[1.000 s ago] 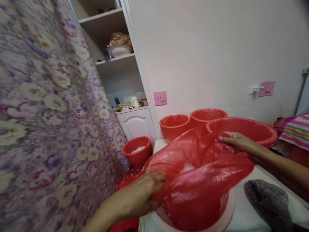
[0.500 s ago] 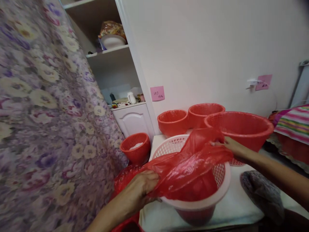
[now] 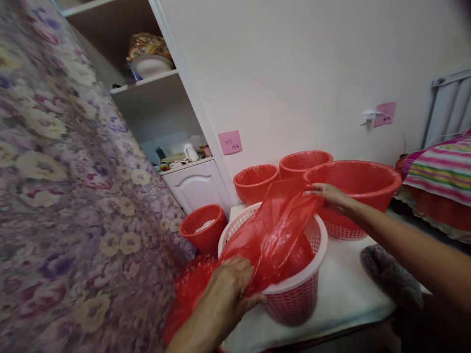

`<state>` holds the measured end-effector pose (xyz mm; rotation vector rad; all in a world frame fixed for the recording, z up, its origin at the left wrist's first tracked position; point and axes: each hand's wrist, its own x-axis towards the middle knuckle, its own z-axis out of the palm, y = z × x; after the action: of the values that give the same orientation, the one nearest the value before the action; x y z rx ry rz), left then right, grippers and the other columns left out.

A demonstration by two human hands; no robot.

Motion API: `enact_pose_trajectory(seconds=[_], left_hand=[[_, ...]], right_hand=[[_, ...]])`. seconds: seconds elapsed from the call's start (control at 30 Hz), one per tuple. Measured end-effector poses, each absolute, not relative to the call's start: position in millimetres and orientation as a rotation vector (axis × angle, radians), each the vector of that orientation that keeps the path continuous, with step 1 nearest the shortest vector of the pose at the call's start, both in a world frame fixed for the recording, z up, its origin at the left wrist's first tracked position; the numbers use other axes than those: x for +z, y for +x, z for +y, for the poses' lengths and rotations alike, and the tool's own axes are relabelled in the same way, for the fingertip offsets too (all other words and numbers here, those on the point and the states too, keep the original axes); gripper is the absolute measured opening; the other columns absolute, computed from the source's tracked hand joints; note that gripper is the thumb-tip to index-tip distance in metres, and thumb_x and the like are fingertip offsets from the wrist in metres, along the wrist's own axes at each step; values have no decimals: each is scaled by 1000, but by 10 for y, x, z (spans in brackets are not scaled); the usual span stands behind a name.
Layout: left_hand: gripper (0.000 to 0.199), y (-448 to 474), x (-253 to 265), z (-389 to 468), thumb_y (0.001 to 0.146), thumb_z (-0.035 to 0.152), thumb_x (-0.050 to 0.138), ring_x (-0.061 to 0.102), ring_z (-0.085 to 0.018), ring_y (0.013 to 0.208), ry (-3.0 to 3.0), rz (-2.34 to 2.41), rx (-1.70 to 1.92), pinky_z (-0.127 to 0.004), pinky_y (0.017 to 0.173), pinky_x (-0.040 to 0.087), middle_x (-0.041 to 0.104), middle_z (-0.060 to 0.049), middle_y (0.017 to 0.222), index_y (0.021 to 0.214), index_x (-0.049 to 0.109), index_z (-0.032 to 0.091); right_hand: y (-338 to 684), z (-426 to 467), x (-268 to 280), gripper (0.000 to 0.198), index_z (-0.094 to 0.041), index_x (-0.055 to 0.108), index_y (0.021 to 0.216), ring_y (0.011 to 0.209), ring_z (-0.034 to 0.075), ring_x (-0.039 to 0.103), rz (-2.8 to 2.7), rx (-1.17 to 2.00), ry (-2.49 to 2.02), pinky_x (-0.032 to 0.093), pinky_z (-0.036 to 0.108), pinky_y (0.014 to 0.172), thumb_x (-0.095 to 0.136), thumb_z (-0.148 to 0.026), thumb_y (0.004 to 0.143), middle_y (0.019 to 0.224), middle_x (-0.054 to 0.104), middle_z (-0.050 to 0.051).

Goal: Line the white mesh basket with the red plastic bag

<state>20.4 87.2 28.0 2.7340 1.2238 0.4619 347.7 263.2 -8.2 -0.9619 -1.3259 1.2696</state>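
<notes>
At the near rim of the white basket [image 3: 294, 287], L hand [image 3: 230, 289] has its fingers [image 3: 246, 282] curled and clamped on the lower edge of a red plastic bag [image 3: 274, 235], thumb side toward the basket wall. R hand [image 3: 331, 196] is up at the far side, fingers pinched on the bag's top edge, holding it stretched above the basket mouth; the sheet runs slanted btwn both hands, w/ its lower part sagging into the basket, which looks red-lined inside. The white basket stands upright on the worktop [image 3: 342, 299], near its front left corner. Just behind R hand sits a large red basket [image 3: 356, 181], w/ two smaller red baskets [image 3: 255, 181] touching or nearly touching it at the back by the wall. Another red basket [image 3: 202, 228] sits lower, left of the worktop, w/ sth white inside. Crumpled red plastic [image 3: 191, 289] lies below L wrist. A grey cloth [image 3: 393, 277] lies on the worktop's right part. A pink note [image 3: 230, 142] sticks on the wall; floral curtain [image 3: 66, 196] fills the left.
</notes>
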Motion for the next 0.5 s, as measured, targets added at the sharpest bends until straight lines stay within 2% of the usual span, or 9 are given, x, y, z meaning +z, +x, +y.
enact_pose_trajectory(seconds=[0.1,0.27,0.37,0.5], left_hand=[[57,377,242,863,77,71,47,54,-19,69,2681,1275,529,-31,66,37,60,-5,73,70,56,15],[51,636,303,934,81,64,54,47,-15,63,2675,1411,626,-29,60,26,54,-1,69,64,47,17],[48,593,382,1149,79,58,63,42,-13,62,2543,1446,789,-29,60,24,47,3,66,62,43,18],[43,419,461,1545,73,55,71,44,-13,64,2280,1445,948,-26,61,30,48,5,65,65,52,17]], right_hand=[[3558,2623,-57,17,-15,64,91,69,13,64,-1237,1271,-972,57,32,69,62,-32,90,82,68,0],[3619,2535,-41,23,-17,57,111,81,14,66,-1126,1099,-989,57,31,72,56,-31,93,109,65,6],[3653,2386,-76,32,-20,57,114,87,16,67,-1140,1020,-1014,57,29,73,65,-33,86,119,62,8],[3636,2147,-257,38,-22,62,107,81,18,67,-1194,1042,-1034,58,32,71,74,-38,75,113,67,10]])
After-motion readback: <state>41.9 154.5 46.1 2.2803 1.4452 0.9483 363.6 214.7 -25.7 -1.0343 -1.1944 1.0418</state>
